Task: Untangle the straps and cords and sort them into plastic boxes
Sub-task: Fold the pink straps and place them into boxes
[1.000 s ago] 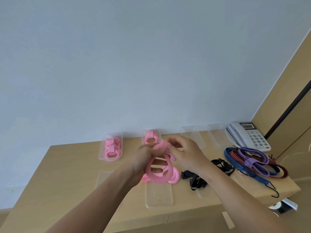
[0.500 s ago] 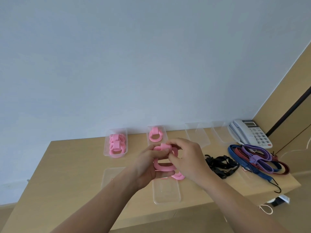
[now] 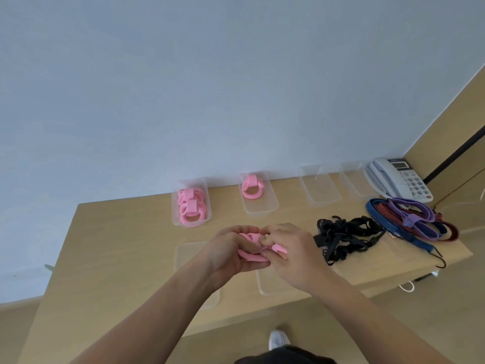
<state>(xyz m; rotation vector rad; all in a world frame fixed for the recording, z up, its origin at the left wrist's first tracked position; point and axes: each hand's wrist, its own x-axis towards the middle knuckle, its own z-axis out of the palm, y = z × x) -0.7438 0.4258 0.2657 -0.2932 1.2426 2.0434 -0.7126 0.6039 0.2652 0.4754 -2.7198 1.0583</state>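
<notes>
Strap (image 3: 250,256), pink, held toward the desk's (image 3: 118,245) front edge by curled fingers (image 3: 242,229) of left hand (image 3: 231,252) and right hand (image 3: 291,254), seemingly being coiled; next move likely calls for placing it in a back-edge box (image 3: 259,208)

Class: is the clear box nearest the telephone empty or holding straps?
Empty: only bare tabletop shows through the clear box; nothing lies inside.
</notes>
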